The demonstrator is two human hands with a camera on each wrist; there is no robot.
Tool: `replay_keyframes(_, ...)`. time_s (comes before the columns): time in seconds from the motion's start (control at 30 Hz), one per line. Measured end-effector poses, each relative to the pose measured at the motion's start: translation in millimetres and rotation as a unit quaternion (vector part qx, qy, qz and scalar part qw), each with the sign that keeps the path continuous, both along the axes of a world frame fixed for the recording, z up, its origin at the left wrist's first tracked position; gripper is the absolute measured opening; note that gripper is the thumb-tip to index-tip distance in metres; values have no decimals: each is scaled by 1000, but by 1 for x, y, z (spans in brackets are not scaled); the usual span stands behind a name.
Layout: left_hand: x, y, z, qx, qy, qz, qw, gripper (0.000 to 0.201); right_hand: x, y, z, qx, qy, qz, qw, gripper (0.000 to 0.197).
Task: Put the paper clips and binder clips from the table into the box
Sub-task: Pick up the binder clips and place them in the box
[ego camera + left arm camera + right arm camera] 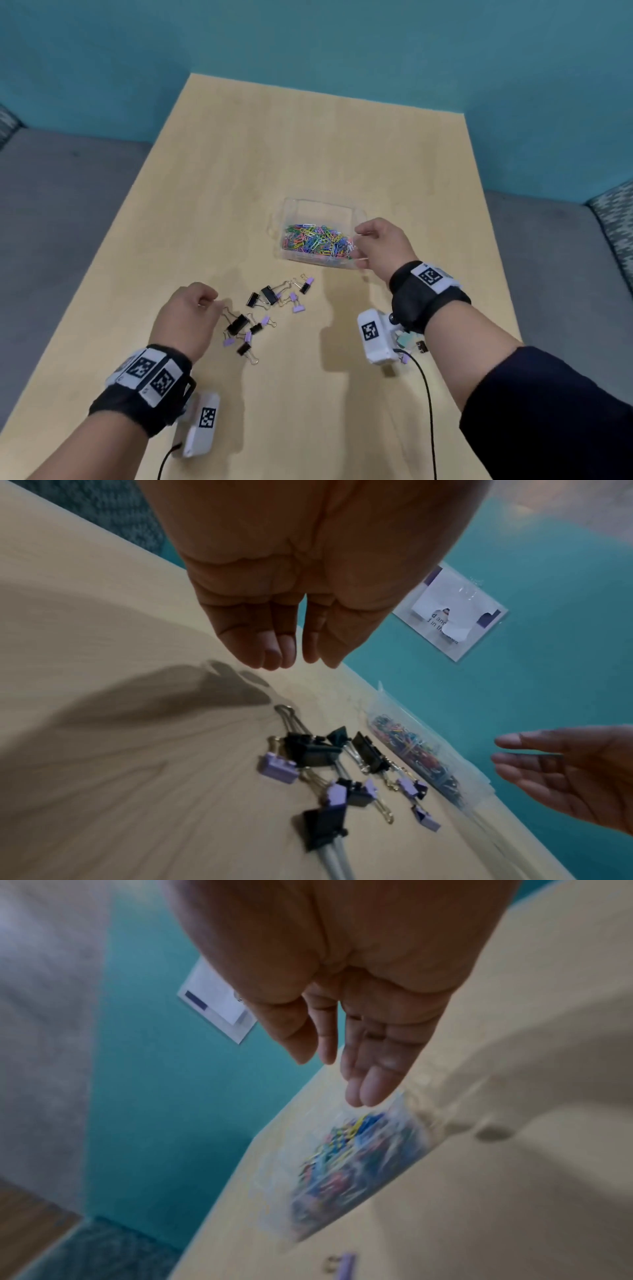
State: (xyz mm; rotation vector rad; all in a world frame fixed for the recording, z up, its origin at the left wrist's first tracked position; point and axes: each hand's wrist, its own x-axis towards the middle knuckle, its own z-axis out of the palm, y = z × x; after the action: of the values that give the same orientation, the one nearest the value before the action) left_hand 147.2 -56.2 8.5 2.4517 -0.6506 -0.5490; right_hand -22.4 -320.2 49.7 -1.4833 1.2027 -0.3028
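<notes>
A clear plastic box in the middle of the wooden table holds a heap of coloured paper clips. Several black and purple binder clips lie scattered in front of it, also seen in the left wrist view as binder clips beside the box. My left hand hovers just left of them, fingers loosely hanging, holding nothing. My right hand is at the box's right edge with fingers straight above the box, also empty.
One purple binder clip lies apart, near my right wrist. Grey seating flanks the table on both sides, and a teal wall stands behind it. A laminated sheet hangs on the teal surface. Camera cables trail off the near edge.
</notes>
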Motion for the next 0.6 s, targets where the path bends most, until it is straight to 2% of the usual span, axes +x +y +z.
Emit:
replay_keyframes(0.07, 2, 7, -3, 28, 6, -10, 1000, 19, -21, -10, -6, -93, 66, 41, 993, 12)
replay_keyframes(0.13, 3, 11, -6, 52, 12, -24, 998, 22, -48, -17, -10, -152, 180, 97, 967, 18)
replay_keyframes(0.2, 1, 12, -7, 69, 15, -40, 997, 28, -75, -20, -13, -188, 294, 137, 927, 24)
replay_keyframes(0.27, -2, 8, -8, 84, 0, -68, 994, 34, -96, -19, -17, -190, 350, 148, 905, 26)
replay_keyframes(0.43, -14, -10, -8, 132, -27, -114, 984, 29, -114, -9, -32, -172, 390, 194, 883, 21)
replay_keyframes(0.53, -19, -18, -8, 147, -35, -110, 982, 24, -110, 2, -39, -196, 402, 231, 864, 18)
replay_keyframes(0.6, -20, -21, -10, 148, -30, -97, 984, 20, -106, 7, -43, -213, 399, 231, 861, 13)
